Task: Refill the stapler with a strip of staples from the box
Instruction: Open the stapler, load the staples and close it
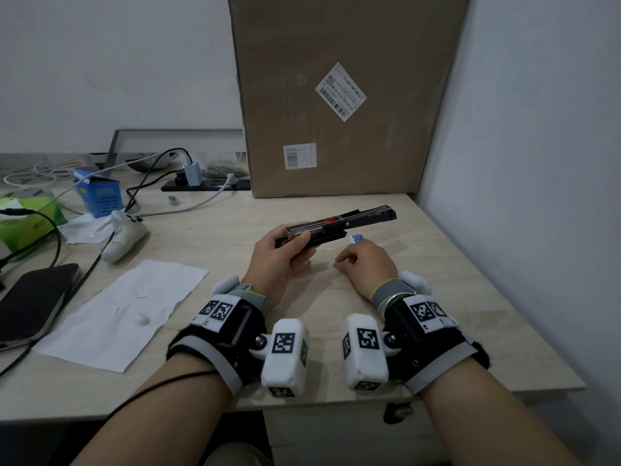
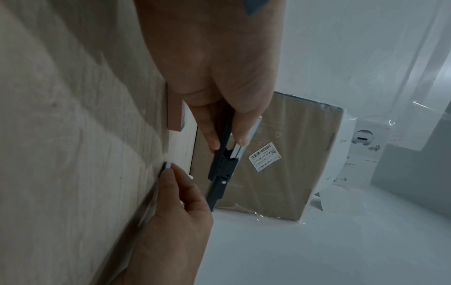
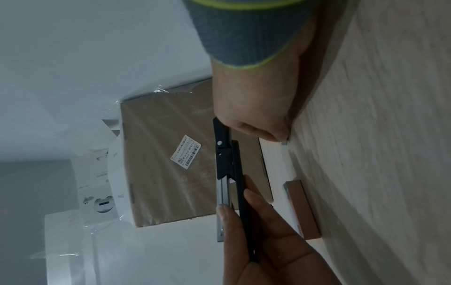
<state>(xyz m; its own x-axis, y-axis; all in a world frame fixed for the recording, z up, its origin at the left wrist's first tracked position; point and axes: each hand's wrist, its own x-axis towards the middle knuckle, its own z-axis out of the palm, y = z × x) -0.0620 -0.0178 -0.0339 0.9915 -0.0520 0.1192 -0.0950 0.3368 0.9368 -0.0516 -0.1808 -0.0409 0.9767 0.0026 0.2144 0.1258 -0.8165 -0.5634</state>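
1. Two hands engaged: left hand [image 1: 280,255] grips the opened stapler [image 1: 339,225] above the desk [image 1: 470,297], long axis toward 2 o'clock.
2. Right hand [image 1: 364,260], fingers curled, pinches something small on the desk; staple strip unconfirmed.
3. Open channel lies at 11 o'clock from the right fingers, near.

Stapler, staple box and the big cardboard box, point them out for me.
stapler [image 1: 366,219]: head view, on its opened top arm.
staple box [image 1: 357,238]: head view, on its blue-patterned end past the right hand's fingers.
cardboard box [image 1: 369,156]: head view, on its bare front face.
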